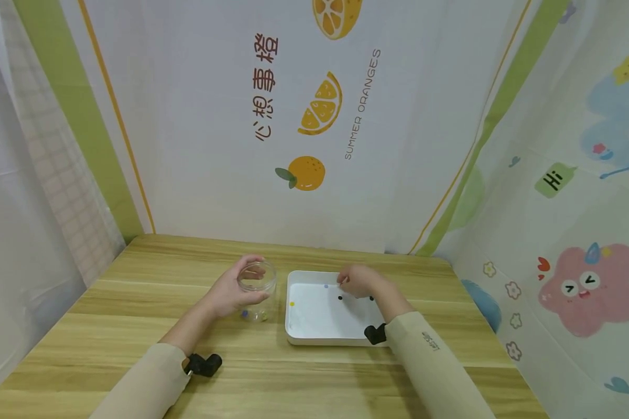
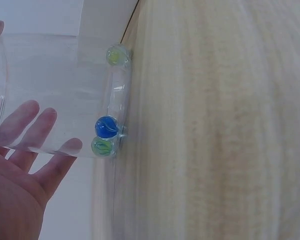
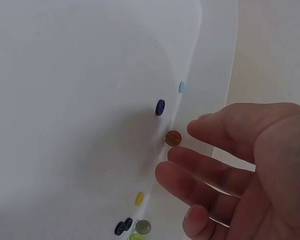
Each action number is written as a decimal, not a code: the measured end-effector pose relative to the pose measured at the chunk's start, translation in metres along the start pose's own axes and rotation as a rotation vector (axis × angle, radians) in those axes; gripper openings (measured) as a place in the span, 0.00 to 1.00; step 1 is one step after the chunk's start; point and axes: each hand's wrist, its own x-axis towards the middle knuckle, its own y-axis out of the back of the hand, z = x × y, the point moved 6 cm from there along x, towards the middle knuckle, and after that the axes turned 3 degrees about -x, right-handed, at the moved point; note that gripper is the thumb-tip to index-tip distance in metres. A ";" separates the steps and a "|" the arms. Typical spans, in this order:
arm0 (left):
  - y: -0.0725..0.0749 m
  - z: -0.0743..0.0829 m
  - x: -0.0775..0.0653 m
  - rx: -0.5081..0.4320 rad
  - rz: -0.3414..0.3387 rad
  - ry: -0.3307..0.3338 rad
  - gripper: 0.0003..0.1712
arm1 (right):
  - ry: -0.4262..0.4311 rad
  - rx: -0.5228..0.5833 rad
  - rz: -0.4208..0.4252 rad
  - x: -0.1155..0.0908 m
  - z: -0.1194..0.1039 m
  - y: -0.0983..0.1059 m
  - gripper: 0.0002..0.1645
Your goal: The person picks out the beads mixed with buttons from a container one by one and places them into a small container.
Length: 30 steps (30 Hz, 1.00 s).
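Note:
My left hand (image 1: 236, 291) grips a clear jar (image 1: 264, 299) round its upper part, thumb on the near side. The jar stands upright on the table, left of a white tray (image 1: 314, 341). At its bottom lie a blue marble (image 2: 107, 127) and two green-yellow marbles, one beside the blue marble and one apart (image 2: 118, 55). My right hand (image 1: 363, 280) reaches down into the tray near its far wall. In the right wrist view, its thumb and fingers (image 3: 182, 182) are spread around a reddish-brown marble (image 3: 173, 138), with a gap showing at the thumb.
Inside the tray lie a dark button (image 3: 160, 107), a light blue button (image 3: 181, 87), a yellow button (image 3: 139, 198) and two more dark buttons (image 3: 119, 228). A greyish marble (image 3: 143, 227) and a yellow-green marble (image 3: 137, 237) sit near them. A printed curtain (image 1: 215, 192) hangs behind the wooden table (image 1: 272, 384).

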 end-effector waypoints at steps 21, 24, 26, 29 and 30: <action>0.000 -0.001 0.000 -0.023 -0.006 -0.001 0.47 | -0.086 0.005 -0.024 0.004 0.006 -0.008 0.07; 0.000 -0.001 0.000 -0.024 -0.005 -0.004 0.47 | -0.086 0.002 -0.035 0.002 0.008 -0.008 0.07; 0.000 -0.001 0.000 -0.024 -0.004 -0.005 0.46 | -0.083 -0.005 -0.043 0.000 0.008 -0.008 0.07; 0.000 -0.001 0.000 -0.023 -0.003 -0.006 0.46 | -0.088 -0.011 -0.048 0.000 0.009 -0.008 0.07; 0.000 -0.001 0.000 -0.022 -0.002 -0.006 0.46 | -0.090 -0.012 -0.050 0.000 0.009 -0.008 0.08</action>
